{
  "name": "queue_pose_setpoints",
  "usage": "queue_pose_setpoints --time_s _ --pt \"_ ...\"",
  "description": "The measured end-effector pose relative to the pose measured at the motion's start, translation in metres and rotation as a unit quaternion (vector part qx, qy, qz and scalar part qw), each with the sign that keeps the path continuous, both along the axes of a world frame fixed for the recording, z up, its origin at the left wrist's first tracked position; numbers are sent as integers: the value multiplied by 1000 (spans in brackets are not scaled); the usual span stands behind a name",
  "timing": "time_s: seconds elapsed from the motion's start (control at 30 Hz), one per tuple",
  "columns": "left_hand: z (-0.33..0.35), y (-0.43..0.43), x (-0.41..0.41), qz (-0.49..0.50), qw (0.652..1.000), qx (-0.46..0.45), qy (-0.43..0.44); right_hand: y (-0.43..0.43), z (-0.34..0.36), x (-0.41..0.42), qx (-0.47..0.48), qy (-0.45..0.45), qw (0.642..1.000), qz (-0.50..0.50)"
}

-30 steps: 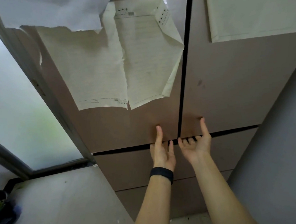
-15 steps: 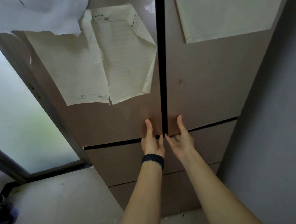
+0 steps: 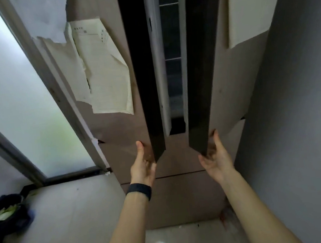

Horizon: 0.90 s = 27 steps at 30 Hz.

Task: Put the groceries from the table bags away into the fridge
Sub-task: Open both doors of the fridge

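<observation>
Both doors of the fridge now stand pulled apart, whereas half a second ago they were closed with only a thin dark seam between them and both hands side by side at its foot. The left hand grips the bottom corner of the left door: its thumb lies flat on the brown front while its fingers curl under the lower edge, mostly hidden behind the door's dark side. The right hand holds the right door the same way, thumb up the front and fingers hooked beneath the corner. The two hands have moved well apart, each carrying its door outward. Between and above the fingers a tall gap has opened, showing the pale inner liner and the dim shelves of the fridge compartment; what sits on them is too dark to tell. Just below the fingers the closed lower drawer fronts run across. A black wristband circles the left wrist. Up and left of the left fingers a creased paper sheet hangs on the left door, and another sheet shows above the right fingers. Far left of the left fingers is a frosted glass panel, and low on the floor lies a dark bag with something green in it. A grey wall stands right of the right fingers.
</observation>
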<state>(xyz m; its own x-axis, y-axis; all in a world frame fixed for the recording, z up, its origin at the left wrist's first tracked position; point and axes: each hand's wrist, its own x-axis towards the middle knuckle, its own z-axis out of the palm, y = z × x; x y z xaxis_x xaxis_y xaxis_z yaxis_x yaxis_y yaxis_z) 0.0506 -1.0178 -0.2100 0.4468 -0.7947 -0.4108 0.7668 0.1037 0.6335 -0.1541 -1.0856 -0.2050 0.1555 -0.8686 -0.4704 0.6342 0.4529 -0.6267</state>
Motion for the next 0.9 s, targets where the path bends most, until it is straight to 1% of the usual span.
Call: queue_pose_setpoints --time_s 0.07,0.17,0.27,0.33,0.37,0.4,0.43,0.47,0.53,0.57,0.6,0.63,0.67,0.73,0.9 --pt "6 22 4 -3 1000 7 -28 13 3 -18 -12 23 1000 2" --pt "15 57 9 2 998 16 -67 26 7 -45 -26 30 999 -20" --pt "23 83 13 43 993 24 -107 33 4 -69 -42 68 995 -65" --pt "26 96 13 104 981 56 -157 43 3 -78 -61 123 985 -100" --pt "25 102 12 143 966 83 -199 49 3 -80 -79 181 972 -127" --pt "26 109 10 195 939 121 -257 56 2 -81 -103 259 948 -155" --pt "25 114 5 243 905 144 -319 62 2 -82 -134 343 912 -179" --pt "27 121 -1 278 869 148 -383 69 3 -81 -169 415 873 -193" --pt "29 129 -11 286 808 142 -495 80 7 -76 -228 518 802 -193" --pt "27 129 -10 273 785 147 -536 82 8 -73 -252 555 771 -183" --pt "28 129 -10 254 764 164 -569 82 9 -71 -270 585 746 -169" --pt "27 128 -7 233 750 184 -592 81 10 -69 -280 606 728 -153" --pt "28 127 -4 213 741 204 -604 77 8 -69 -282 621 718 -143" --pt "29 129 7 192 726 232 -618 70 7 -73 -268 636 711 -136" --pt "25 150 40 172 696 246 -652 61 5 -109 -268 653 695 -138"
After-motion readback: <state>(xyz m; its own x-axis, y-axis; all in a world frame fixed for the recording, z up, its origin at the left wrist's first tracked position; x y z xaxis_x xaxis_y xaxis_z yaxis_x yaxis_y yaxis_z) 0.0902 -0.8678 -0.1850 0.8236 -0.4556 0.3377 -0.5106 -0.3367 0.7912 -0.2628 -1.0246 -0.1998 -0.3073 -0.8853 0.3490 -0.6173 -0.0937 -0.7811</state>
